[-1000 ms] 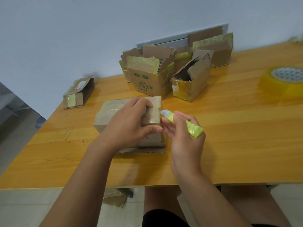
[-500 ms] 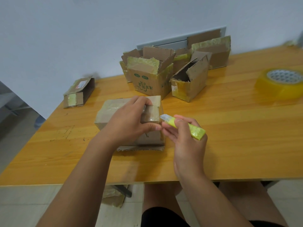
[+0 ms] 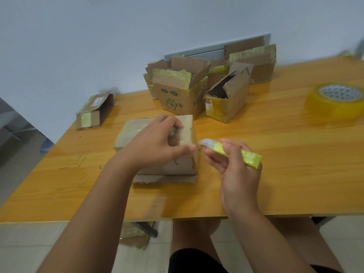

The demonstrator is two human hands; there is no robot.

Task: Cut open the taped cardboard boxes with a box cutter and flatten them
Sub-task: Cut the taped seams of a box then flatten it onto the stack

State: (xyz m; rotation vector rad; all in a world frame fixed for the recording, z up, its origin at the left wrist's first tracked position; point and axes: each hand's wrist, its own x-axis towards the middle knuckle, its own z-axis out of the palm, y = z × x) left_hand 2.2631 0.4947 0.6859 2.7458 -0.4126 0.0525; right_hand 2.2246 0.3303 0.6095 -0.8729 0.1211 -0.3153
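A taped brown cardboard box (image 3: 183, 164) stands in the middle of the wooden table (image 3: 275, 174), resting on a flat piece of cardboard (image 3: 167, 179). My left hand (image 3: 155, 143) lies over its top, fingers curled on the taped seam and thumb at the right edge. My right hand (image 3: 234, 166) holds a yellow-green box cutter (image 3: 234, 152) just right of the box. Its pale tip points at the box's upper right corner, close to my left thumb; whether it touches the box is unclear.
Several opened boxes with yellowish tape (image 3: 181, 91) cluster at the back by the wall. A small flat box (image 3: 94, 111) lies at the far left. A roll of yellow tape (image 3: 334, 103) sits at the right. Crumpled tape (image 3: 136, 235) lies on the floor under the table.
My right hand and the cutter have drawn slightly right and away from the box. My left hand stays on the box top.
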